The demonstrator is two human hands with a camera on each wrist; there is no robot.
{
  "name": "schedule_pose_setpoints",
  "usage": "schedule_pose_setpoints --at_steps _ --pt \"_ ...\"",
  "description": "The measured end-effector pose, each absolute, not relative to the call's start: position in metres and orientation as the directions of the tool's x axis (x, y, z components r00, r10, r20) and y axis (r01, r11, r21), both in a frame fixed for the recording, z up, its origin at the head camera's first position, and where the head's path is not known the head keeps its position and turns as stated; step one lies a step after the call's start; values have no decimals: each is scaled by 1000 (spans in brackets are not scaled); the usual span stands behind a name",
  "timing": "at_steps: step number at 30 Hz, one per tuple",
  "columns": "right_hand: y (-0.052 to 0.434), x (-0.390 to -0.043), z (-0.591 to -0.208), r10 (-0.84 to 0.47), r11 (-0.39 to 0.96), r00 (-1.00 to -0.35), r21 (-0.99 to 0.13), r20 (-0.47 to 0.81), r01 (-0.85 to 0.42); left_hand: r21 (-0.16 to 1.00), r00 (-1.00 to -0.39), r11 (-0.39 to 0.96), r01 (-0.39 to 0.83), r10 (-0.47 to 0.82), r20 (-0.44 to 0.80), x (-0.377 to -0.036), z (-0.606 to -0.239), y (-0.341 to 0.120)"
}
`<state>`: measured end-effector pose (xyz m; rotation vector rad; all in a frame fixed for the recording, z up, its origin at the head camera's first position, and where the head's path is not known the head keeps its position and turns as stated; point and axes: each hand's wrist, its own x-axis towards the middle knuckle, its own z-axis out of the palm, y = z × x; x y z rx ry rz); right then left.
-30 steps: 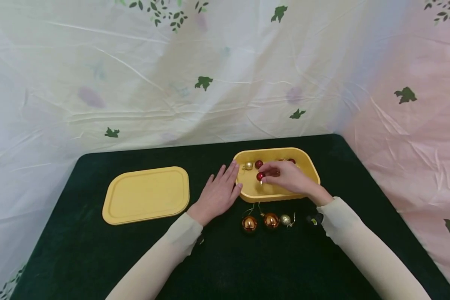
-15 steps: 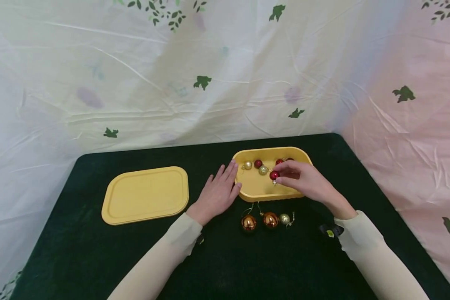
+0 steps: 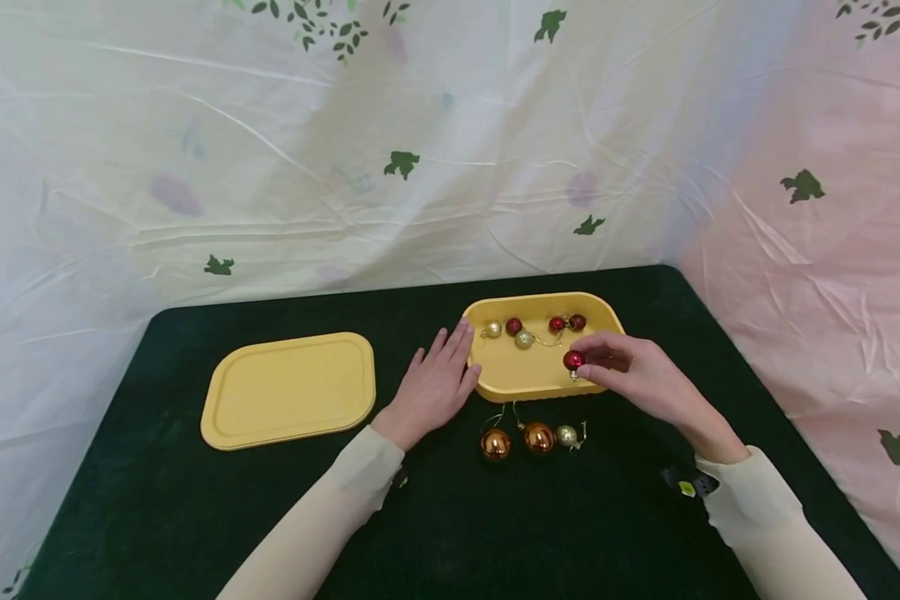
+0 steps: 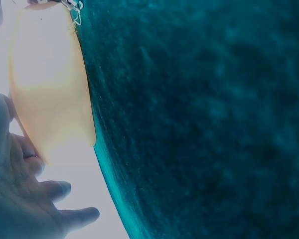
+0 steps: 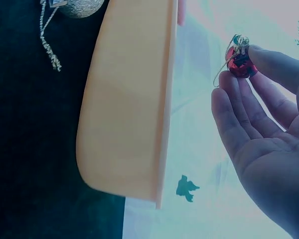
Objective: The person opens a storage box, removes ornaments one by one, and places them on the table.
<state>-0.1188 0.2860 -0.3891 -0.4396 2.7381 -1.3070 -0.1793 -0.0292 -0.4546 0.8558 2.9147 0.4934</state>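
Observation:
Between thumb and fingertips, my right hand (image 3: 640, 375) pinches a small shiny red bauble (image 3: 573, 360) over the right front part of the yellow box (image 3: 525, 392). In the right wrist view the held bauble (image 5: 240, 63) has a metal cap and a thin gold loop. My left hand (image 3: 435, 379) rests with straight fingers against the box's left end. Inside the box, toward the back, lie a gold bauble (image 3: 492, 330), a dark red bauble (image 3: 513, 326), a glittery gold bauble (image 3: 524, 340) and a pair of red baubles (image 3: 557, 325).
In front of the box lie two copper baubles (image 3: 538, 438) and a pale glittery bauble (image 3: 567, 436) with string loops. A flat yellow lid (image 3: 292, 389) lies at the left of the dark green table (image 3: 450, 517). A printed white curtain (image 3: 270, 167) hangs behind.
My right hand has drawn the red bauble rightward and toward me across the box, uncovering the baubles at the back. My left hand has stayed at the box's end.

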Motion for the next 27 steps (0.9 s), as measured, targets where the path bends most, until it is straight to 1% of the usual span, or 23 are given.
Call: schedule_pose_setpoints --at_steps 5,13,18,27 --pt "292 -110 -388 -272 586 -961 -785 43 -201 331 -844 790 515 535 36 -180 -456 -29" --pt "302 -102 -395 -270 595 -961 -775 57 -213 331 -842 788 519 539 37 -180 -456 -29" --pt "306 -96 -397 -260 601 -965 -777 33 -188 318 -842 793 520 538 34 -180 -455 -29" --pt "313 -86 -410 -265 597 -964 -785 -1 -163 330 -845 792 514 534 35 -179 -455 -29"
